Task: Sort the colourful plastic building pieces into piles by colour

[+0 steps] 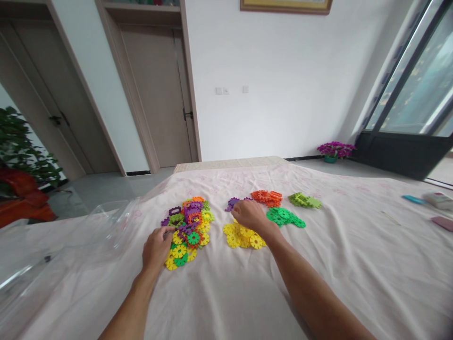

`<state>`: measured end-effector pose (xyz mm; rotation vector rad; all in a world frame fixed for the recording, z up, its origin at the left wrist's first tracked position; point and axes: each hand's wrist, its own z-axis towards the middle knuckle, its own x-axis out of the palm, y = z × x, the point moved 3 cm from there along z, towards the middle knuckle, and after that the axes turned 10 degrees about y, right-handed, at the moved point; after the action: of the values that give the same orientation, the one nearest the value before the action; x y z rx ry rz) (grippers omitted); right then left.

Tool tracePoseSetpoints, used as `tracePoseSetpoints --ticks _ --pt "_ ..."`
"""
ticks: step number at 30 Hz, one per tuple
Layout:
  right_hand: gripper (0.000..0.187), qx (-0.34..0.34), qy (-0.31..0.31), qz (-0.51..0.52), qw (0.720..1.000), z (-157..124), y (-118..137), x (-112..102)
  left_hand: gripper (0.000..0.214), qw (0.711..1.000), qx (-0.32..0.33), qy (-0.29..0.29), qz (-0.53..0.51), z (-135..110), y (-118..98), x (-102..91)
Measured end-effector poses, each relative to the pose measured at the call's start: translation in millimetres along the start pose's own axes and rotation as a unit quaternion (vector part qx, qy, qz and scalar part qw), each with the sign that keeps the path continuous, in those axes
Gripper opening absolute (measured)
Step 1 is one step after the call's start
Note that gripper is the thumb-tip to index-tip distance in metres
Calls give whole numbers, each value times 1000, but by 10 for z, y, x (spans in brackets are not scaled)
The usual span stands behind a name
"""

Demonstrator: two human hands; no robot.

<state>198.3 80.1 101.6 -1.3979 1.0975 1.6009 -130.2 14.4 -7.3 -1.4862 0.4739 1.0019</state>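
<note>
Across a wrinkled cloth [208, 302] lie one mixed heap [179, 250] of flat, notched, plastic-looking pieces, round and square, and five one-colour piles [267, 198]. The left hand [156, 248] lies at the heap's left edge; the right hand [252, 216], fingers curled, is by the purple pile [231, 204] and yellow pile [244, 238]. Whether either grips a piece cannot be told.

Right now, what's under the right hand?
Purple pieces peek out past the right hand, and yellow pieces show on its near side. Whatever lies directly beneath is covered by the hand, including anything it may hold.
</note>
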Motion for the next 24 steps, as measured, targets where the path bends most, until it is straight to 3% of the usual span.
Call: tracePoseSetpoints --ticks 4,8,12,17,24 --pt "20 -135 -37 43 989 -51 379 155 31 1000 2 2 1 3 8 4" --pt "22 -241 -23 65 968 -162 753 438 30 1000 3 0 2 -4 0 -3" --pt "32 -261 -16 55 964 -229 988 645 30 1000 4 -5 8 -8 -14 -13" --pt "40 -249 -9 45 967 -201 1107 757 30 1000 6 -7 8 -7 -22 -19" --pt "27 -279 -27 81 957 -231 1102 795 30 1000 11 -6 11 -14 -34 -19"
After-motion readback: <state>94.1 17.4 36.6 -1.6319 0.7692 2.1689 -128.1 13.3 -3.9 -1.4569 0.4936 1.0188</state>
